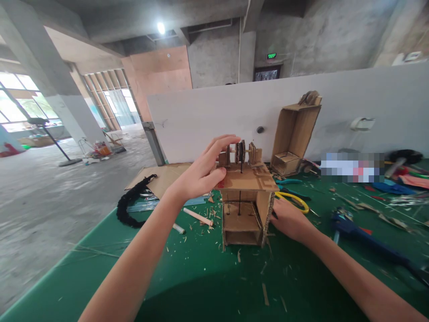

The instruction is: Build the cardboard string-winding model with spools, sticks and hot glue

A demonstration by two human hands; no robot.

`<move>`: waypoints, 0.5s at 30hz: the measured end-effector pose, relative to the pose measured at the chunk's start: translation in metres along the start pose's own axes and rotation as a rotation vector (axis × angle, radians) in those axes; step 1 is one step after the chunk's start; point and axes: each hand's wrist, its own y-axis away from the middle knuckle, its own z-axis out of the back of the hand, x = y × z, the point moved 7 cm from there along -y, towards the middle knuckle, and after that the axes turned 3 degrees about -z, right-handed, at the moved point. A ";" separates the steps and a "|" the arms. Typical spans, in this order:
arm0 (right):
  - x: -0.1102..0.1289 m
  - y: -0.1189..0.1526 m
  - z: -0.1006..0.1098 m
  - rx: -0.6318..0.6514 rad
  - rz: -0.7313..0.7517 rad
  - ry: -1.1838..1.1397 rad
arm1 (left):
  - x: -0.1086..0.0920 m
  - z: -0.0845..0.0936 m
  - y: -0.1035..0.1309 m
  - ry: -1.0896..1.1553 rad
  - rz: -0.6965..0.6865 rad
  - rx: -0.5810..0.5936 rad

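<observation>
A cardboard box model point(248, 181) stands upright on the green table, its open front facing me. Cardboard discs point(240, 152) sit on a horizontal stick between two supports on its top, and a thin dark rod runs down from there into the box. My left hand point(204, 172) rests at the top left corner, thumb on the top board and fingers spread over the left support. Low at the box's right side is my right hand point(290, 217); its fingertips are partly hidden behind the box wall, so its grip does not show.
Behind stands a second cardboard box point(295, 134) against a white partition. Yellow-handled scissors point(298, 201) and a blue glue gun point(365, 237) lie to the right. A black fuzzy strip point(125, 208), a glue stick point(198, 217) and cardboard scraps lie left.
</observation>
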 end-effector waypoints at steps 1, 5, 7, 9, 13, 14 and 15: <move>0.000 0.000 0.001 -0.006 -0.006 -0.014 | 0.000 0.000 0.000 0.027 0.018 0.005; 0.000 0.000 0.003 -0.041 -0.046 -0.078 | 0.008 -0.003 0.002 0.083 0.108 0.021; 0.000 -0.001 0.003 -0.054 -0.055 -0.093 | 0.015 -0.003 0.003 0.106 0.132 -0.010; 0.000 -0.002 0.004 -0.066 -0.055 -0.106 | 0.021 -0.001 0.004 0.128 0.167 -0.056; 0.000 -0.001 0.006 -0.095 -0.035 -0.133 | 0.036 0.002 0.006 0.138 0.342 -0.102; 0.000 -0.001 0.007 -0.103 -0.028 -0.143 | 0.038 0.003 0.007 0.133 0.390 -0.098; 0.000 0.000 0.008 -0.110 -0.021 -0.156 | 0.040 0.003 0.008 0.126 0.436 -0.088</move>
